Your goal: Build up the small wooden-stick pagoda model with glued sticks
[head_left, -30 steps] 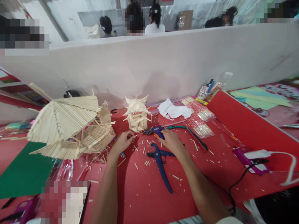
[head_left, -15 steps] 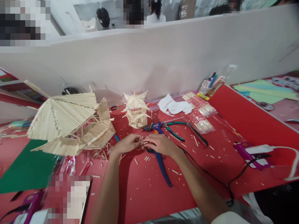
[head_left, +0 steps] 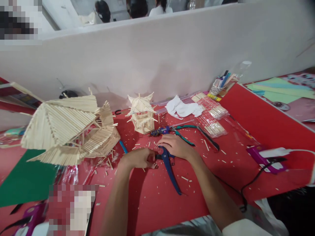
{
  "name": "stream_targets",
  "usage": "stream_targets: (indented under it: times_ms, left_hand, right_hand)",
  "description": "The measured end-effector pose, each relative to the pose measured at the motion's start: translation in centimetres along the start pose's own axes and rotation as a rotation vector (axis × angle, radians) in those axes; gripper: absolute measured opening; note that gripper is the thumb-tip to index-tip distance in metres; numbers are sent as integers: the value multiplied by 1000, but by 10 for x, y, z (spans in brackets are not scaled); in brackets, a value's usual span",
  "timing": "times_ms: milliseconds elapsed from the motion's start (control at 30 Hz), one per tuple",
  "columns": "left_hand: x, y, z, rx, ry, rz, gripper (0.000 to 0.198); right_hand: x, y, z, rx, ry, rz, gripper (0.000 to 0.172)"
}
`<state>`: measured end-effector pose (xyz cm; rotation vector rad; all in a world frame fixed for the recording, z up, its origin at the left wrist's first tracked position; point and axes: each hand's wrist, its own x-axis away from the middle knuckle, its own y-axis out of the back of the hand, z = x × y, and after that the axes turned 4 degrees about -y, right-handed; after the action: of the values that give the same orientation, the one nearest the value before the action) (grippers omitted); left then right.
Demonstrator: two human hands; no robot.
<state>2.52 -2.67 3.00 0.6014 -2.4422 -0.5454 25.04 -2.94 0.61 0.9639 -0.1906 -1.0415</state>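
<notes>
My left hand [head_left: 139, 159] rests on the red table [head_left: 157, 203] with its fingers curled tight. Its fingertips meet the head of the blue cutter [head_left: 172, 173]; what they pinch is hidden. My right hand [head_left: 176, 146] lies over the cutter's pivot with fingers bent around it. The cutter's long handles point toward me. Just beyond my hands lie a blue glue gun [head_left: 159, 131] and green-handled pliers [head_left: 188, 128]. A small stick pagoda [head_left: 141, 113] stands behind them. Short cut sticks [head_left: 184, 178] are scattered about.
A large stick house [head_left: 71, 129] fills the left, partly over a green sheet [head_left: 22, 183]. Packs of sticks [head_left: 211, 119], a white cloth [head_left: 180, 108] and a pen cup [head_left: 218, 88] sit at the back right. A purple tool [head_left: 267, 157] with a black cable lies right. A white partition [head_left: 172, 55] backs the table.
My left hand, which held a short stick, came toward me to the cutter's head. My right hand left the glue gun, met the left hand, then settled on the blue cutter. The view tilted down.
</notes>
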Motion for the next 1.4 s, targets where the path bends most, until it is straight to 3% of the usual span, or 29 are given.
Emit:
stream_targets:
  times_ms: [200, 333, 467, 667, 1000, 1167, 1233, 1400]
  left_hand:
    - [-7, -11, -14, -301, 64, -52, 12]
    - [-6, -15, -17, -413, 87, -113, 14]
    - [-6, -22, -23, -524, 200, -196, 9]
    - [-7, -30, -42, -671, 273, -111, 28]
    - [-15, -49, -49, -654, 319, -145, 24]
    - [-3, -41, -57, -617, 346, -159, 17]
    - [8, -32, -55, -602, 383, -198, 16]
    - [40, -17, -26, -562, 383, -476, 24]
  right_hand:
    - [2, 2, -7, 13, -32, -56, 25]
    - [1, 0, -5, 10, -29, -38, 24]
    - [0, -2, -6, 10, -14, -47, 23]
    - [0, -5, -8, 26, 18, -92, 22]
    - [-3, -8, -4, -7, 26, -117, 22]
    - [-5, -7, 1, -1, 37, -91, 18]
    - [-5, -7, 5, 16, 52, -55, 18]
    - [-4, -17, 24, 76, 106, 16, 19]
